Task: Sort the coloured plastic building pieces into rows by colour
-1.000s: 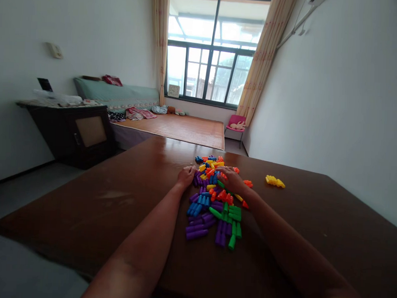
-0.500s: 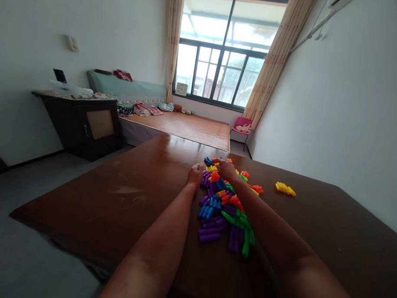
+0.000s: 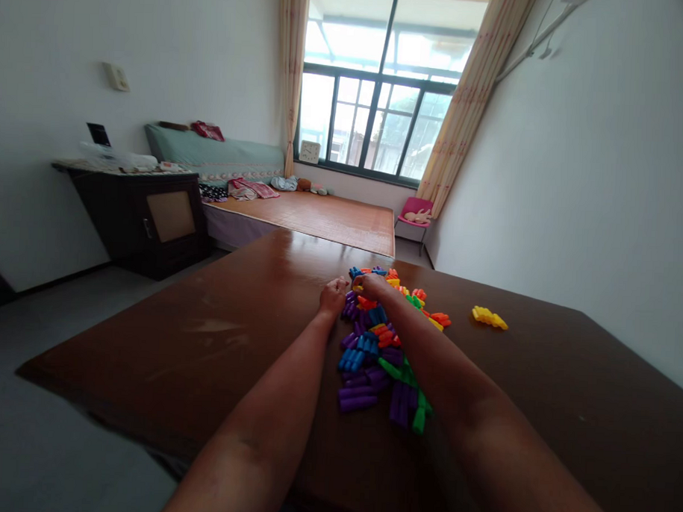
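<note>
A pile of coloured plastic pieces, with blue pieces [image 3: 360, 351], purple pieces [image 3: 357, 397], green pieces [image 3: 419, 417] and orange pieces [image 3: 441, 319], lies on the brown table [image 3: 227, 334]. At the pile's far left edge is my left hand [image 3: 333, 294], its fingers curled; whatever they hold is too small to make out. My right hand [image 3: 370, 287] reaches over the far part of the pile, fingers bent down at a yellow piece that they partly cover. The two hands are close together but apart. Yellow pieces [image 3: 489, 318] lie separately to the right.
Beyond the table stands a bed [image 3: 331, 218] with clothes on it, beside a dark cabinet [image 3: 169, 216] at the left. A pink chair [image 3: 415, 211] holding a soft toy is near the window. The table's near left edge shows.
My right hand has moved left, closer to my left hand, uncovering blue and yellow pieces at the far side of the pile. The view has shifted slightly.
</note>
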Motion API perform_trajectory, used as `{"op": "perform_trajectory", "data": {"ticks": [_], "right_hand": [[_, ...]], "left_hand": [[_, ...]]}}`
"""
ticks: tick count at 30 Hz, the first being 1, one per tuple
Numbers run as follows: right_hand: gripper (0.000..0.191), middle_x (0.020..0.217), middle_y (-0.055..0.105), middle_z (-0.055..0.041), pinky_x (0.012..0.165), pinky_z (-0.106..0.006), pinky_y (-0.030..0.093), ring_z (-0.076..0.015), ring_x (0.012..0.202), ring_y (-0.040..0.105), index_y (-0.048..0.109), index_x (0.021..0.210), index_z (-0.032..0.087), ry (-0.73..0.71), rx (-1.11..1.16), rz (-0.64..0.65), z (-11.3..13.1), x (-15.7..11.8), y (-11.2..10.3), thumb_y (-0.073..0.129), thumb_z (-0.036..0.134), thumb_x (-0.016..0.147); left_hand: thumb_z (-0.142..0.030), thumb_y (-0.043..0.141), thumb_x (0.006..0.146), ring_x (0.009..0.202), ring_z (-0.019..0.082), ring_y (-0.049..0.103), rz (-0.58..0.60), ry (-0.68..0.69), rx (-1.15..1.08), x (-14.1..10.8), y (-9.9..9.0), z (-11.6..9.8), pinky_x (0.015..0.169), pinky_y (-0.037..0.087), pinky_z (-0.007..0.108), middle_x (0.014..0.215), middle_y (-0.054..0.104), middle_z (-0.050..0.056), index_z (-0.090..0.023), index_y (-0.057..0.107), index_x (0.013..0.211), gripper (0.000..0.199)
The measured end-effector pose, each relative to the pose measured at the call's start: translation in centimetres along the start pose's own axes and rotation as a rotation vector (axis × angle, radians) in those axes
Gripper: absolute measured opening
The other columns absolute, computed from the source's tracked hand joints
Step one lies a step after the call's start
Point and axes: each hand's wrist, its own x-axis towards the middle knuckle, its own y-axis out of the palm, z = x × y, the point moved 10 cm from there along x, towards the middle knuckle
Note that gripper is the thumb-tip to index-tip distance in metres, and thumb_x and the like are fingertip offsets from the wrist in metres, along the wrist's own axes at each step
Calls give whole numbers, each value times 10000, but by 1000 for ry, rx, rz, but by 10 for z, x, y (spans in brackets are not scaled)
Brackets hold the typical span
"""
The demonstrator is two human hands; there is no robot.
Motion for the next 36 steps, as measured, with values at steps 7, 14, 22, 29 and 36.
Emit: {"op": "perform_trajectory", "data": {"ticks": [7, 14, 22, 29, 36], "right_hand": [[351, 959, 693, -63, 763, -306, 552, -172, 791, 691, 596, 1150, 185, 311, 323, -211, -82, -58, -82, 461, 216, 827], [313, 897, 685, -84, 629, -319, 580, -189, 718, 697, 525, 1128, 198, 730, 647, -434, -224, -208, -106, 497, 246, 819], [224, 785, 681, -53, 693, -321, 512, -200, 696, 648, 669, 940, 198, 848, 54, -295, -265, -263, -133, 613, 271, 736], [349, 1101, 675, -60, 862, -300, 479, -198, 949, 640, 671, 1062, 228, 604, -16, -196, -256, -255, -124, 690, 301, 720], [389, 1041, 705, -67, 855, -337, 470, -226, 944, 646, 624, 1044, 217, 896, -188, -491, -304, -305, -153, 725, 368, 700]], "left_hand": [[-375, 343, 923, 965, 236, 667, -82, -2, -29, 9, -15, 3, 851, 483, 314, 1010, 738, 131, -141, 730, 949, 453], [-374, 349, 908, 971, 233, 662, -95, -24, -43, 11, -17, 7, 852, 492, 320, 1027, 729, 123, -152, 718, 967, 434], [-462, 382, 875, 1000, 259, 657, -6, 43, 4, 15, -8, 9, 864, 493, 341, 1025, 735, 120, -171, 728, 936, 456], [-478, 392, 866, 992, 263, 654, 11, 49, 53, 15, -8, 10, 890, 486, 362, 1054, 732, 110, -165, 728, 948, 466], [-519, 396, 855, 983, 275, 656, 32, 47, 61, 14, -7, 7, 882, 489, 365, 1029, 732, 131, -133, 725, 959, 517]]}}
